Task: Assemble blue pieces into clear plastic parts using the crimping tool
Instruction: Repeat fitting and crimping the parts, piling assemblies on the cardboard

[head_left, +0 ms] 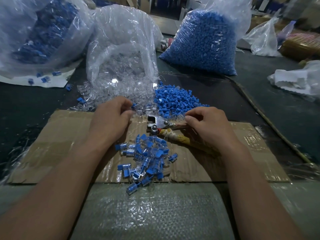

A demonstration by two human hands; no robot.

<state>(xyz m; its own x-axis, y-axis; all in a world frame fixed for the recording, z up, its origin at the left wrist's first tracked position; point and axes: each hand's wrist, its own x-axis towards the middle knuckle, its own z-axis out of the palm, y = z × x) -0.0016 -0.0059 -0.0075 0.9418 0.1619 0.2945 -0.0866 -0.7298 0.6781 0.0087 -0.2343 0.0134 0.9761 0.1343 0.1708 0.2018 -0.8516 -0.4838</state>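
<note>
Dark bench (259,94) carries it all. Three big plastic bags at the back: L one (34,32) w/ blue-and-clear units, middle one (121,49) lying open toward me and spilling clear parts (110,94), R one (202,44) packed w/ blue pieces. Flat cardboard sheet (69,135) in front of me, woven sack (152,210) at the near edge.

Loose heap of blue pieces (174,99) sits just behind the cardboard, touching the clear spill. Pile of finished units (147,158) lies btwn my forearms, running over the cardboard's near edge.

Crimping tool (159,124) lies flat on the cardboard, long axis approx L-R: metal head and jaws point L, handles run R and slightly toward me. One handle is cloth-wrapped, the rest hidden under my R hand (206,123).

R hand is palm down over the handles, fingers curled; its grip is a thumb-forefinger pinch on a small clear part (182,116). L hand (110,116) is palm down, fingers curled, tips at the edge of the clear spill near the tool's head; can't tell if that grip has hold of anything.
</note>
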